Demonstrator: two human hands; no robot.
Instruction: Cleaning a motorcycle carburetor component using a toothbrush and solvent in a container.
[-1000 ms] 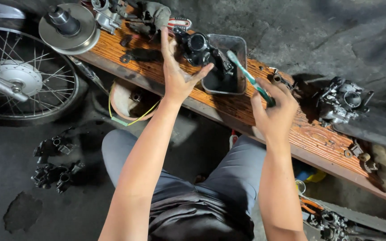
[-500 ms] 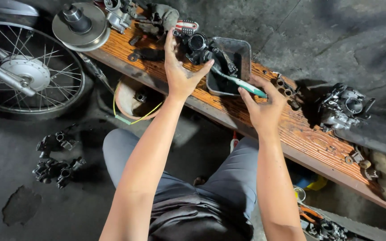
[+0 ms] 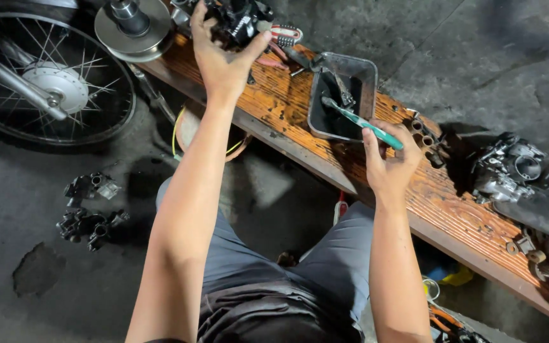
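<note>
Left hand grips a black carburettor up at eleven o'clock, over the far end of the bench, fingers wrapped round its body. That's a cast metal lump, likely heavy for its size, rigid and probably oily, so the broad body is the place to hold, not the small fittings. Which way it faces I can't tell. Right hand pinches a green toothbrush by the handle; light, stiff, slightly springy. Its long axis runs from four o'clock to ten, bristles pointing into the dark tray beside it.
</note>
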